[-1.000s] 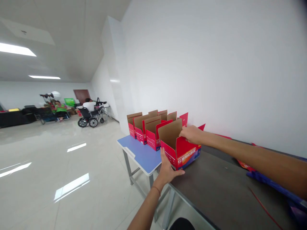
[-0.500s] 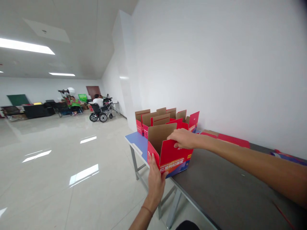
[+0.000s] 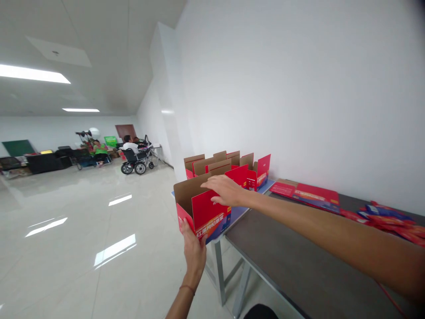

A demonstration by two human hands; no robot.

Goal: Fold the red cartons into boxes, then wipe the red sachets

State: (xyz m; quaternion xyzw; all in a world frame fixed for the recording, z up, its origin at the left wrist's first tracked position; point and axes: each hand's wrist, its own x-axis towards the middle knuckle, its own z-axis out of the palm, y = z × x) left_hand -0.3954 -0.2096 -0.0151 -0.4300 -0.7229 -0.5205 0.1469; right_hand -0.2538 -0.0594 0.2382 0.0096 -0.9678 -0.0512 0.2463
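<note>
An open red cardboard box (image 3: 207, 213) with brown inner flaps stands at the near end of a small blue table (image 3: 235, 213). My left hand (image 3: 193, 249) presses against the box's near bottom corner from below, fingers closed on it. My right hand (image 3: 226, 189) reaches over the top and grips the box's upper flap edge. Behind it, several more open red boxes (image 3: 229, 168) stand in a row along the blue table toward the wall.
A dark grey table (image 3: 299, 266) runs to the right. Flat red box blanks (image 3: 305, 193) and red packets (image 3: 392, 218) lie along its wall side. Far across the shiny floor sits a person in a wheelchair (image 3: 133, 158) beside dark furniture (image 3: 43, 160).
Both hands have slid the red box left, off the grey table and onto the near end of the blue table. The view has swung right, uncovering the flat blanks and packets.
</note>
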